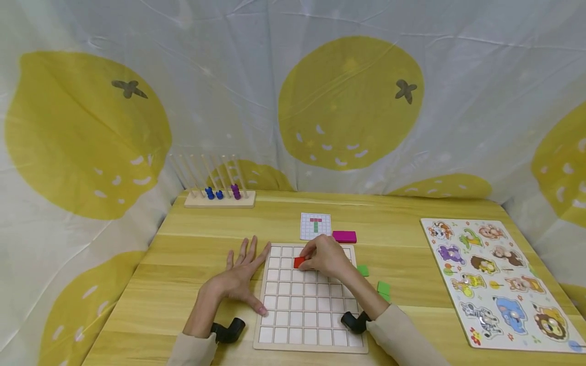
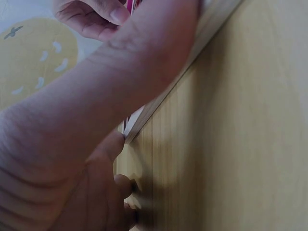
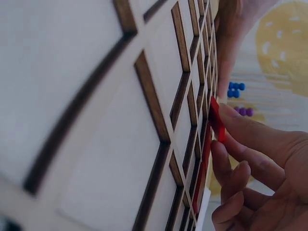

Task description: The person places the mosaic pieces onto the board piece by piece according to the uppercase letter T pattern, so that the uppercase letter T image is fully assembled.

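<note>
A wooden grid board [image 1: 296, 304] with square recesses lies on the table. Over its far left part my right hand [image 1: 326, 256] pinches a red square tile [image 1: 298, 262] between thumb and fingers. In the right wrist view that tile [image 3: 217, 119] is tilted against the board, and more red [image 3: 205, 149] shows in the cells beyond it. My left hand [image 1: 240, 277] lies spread along the board's left side, with its thumb at the edge. Behind the board is a pattern card [image 1: 308, 231] with a T of red and green squares.
Magenta tiles [image 1: 344, 237] sit beside the card. Green tiles [image 1: 383, 288] lie right of the board, partly behind my right forearm. A peg stand with beads [image 1: 220, 201] is at the back left; an animal puzzle board [image 1: 494, 300] covers the right side.
</note>
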The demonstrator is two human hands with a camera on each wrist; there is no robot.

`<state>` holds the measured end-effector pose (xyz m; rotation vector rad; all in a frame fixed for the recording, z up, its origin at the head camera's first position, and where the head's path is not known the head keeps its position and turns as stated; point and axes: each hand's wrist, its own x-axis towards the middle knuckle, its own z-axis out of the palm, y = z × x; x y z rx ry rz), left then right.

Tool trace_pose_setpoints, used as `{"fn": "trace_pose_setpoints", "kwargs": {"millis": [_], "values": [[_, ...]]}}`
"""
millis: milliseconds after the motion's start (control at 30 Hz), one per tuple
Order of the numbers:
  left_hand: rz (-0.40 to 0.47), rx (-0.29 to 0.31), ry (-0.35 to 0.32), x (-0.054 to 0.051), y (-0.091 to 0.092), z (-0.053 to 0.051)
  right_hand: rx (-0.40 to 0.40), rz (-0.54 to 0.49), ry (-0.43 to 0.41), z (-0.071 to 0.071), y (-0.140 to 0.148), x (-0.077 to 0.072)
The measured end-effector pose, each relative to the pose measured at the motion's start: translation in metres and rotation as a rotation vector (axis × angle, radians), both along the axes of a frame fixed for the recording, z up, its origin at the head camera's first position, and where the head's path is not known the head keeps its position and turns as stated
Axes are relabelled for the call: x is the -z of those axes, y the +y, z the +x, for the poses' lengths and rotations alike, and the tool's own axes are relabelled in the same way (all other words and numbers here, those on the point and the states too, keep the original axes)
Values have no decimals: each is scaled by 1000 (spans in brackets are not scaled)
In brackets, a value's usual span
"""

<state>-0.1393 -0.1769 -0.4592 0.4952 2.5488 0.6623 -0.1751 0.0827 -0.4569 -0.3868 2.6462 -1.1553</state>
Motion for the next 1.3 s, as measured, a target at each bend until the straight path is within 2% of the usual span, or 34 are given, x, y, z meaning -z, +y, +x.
{"fn": "trace_pose_setpoints", "kwargs": {"millis": [433,933,1133,1300], "values": [[4,0,5,2,-1,0,-31,-48,-9,-3,-3,1],[10,6,6,2,-1,0,-25,-79,-31,-4,-3,7],[7,10,5,1,-1,0,-61,-68,-25,-4,-2,6],[12,11,6,1,-1,-1,-125,-43,-31,-4,3,2]]}}
